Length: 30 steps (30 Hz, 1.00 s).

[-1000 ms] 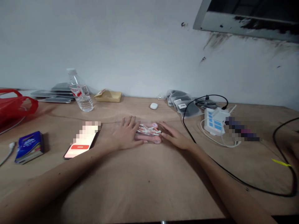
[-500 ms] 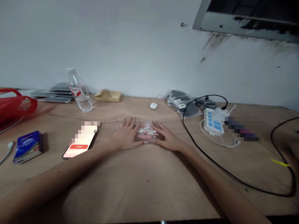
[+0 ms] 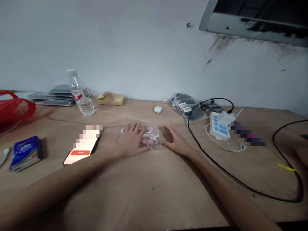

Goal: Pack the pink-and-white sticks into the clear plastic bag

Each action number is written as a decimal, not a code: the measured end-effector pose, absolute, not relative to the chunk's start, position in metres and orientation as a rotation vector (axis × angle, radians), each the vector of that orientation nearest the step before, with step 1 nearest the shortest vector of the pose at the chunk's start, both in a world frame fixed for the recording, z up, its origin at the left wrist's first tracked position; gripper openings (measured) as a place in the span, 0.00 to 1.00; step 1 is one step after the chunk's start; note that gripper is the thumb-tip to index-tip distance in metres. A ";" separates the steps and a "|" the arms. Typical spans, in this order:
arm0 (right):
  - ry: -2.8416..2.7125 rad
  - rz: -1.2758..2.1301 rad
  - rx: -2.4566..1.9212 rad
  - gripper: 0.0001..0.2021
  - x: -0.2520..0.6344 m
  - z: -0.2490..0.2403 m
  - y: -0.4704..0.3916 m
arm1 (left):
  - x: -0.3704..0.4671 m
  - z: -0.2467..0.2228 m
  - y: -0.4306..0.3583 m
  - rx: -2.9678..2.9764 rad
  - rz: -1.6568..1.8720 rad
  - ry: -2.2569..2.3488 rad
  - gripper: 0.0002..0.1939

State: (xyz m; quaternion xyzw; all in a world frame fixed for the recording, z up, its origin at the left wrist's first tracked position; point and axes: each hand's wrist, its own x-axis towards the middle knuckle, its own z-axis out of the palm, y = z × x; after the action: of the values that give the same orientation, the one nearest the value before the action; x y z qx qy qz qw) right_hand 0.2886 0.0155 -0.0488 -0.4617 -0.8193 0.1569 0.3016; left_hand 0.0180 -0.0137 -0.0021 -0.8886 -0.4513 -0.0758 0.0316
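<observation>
A clear plastic bag (image 3: 150,138) of small white and pink pieces lies flat on the table in front of me. My left hand (image 3: 132,138) rests palm down across the bag's left part, its fingers spread, hiding some of the contents. Beside the bag's right edge is my right hand (image 3: 176,141), with thumb and fingers apart in a curve. Its thumb tip reaches the bag's edge; I cannot tell whether it presses on the plastic. Nothing shows inside the right hand's curve.
Left of the bag are a lit phone (image 3: 80,150), a blue tissue pack (image 3: 26,153) and a water bottle (image 3: 83,98). Behind are a shallow cardboard box (image 3: 112,99) and a white case (image 3: 158,109). A power strip (image 3: 218,125) and a looping black cable (image 3: 216,166) occupy the right side.
My right hand's fingers have drawn slightly right, off the bag's edge, and curved, with a wider gap to the thumb. My left hand stays flat on the bag.
</observation>
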 end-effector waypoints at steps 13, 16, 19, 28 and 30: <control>-2.519 0.208 -1.082 0.27 0.284 -0.048 0.018 | 0.018 -0.006 -0.008 -2.758 -0.266 -1.377 0.42; -2.507 0.210 -1.109 0.26 0.285 -0.050 0.018 | 0.020 -0.006 -0.002 -2.760 -0.272 -1.343 0.41; -2.437 0.242 -1.159 0.27 0.290 -0.052 0.017 | 0.019 -0.002 0.001 -2.778 -0.303 -1.318 0.39; -2.201 0.471 -1.188 0.27 0.295 -0.051 0.013 | 0.017 0.007 -0.004 -2.789 -0.374 -1.348 0.35; -2.118 0.602 -1.161 0.26 0.291 -0.048 0.009 | 0.016 0.007 -0.004 -2.791 -0.319 -1.330 0.37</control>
State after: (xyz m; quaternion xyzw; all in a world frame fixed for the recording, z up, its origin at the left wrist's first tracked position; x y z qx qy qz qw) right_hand 0.2906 0.0094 -0.0484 -0.4417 -0.8059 0.2293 0.3206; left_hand 0.0163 -0.0040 0.0068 -0.8978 -0.4278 -0.1028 0.0170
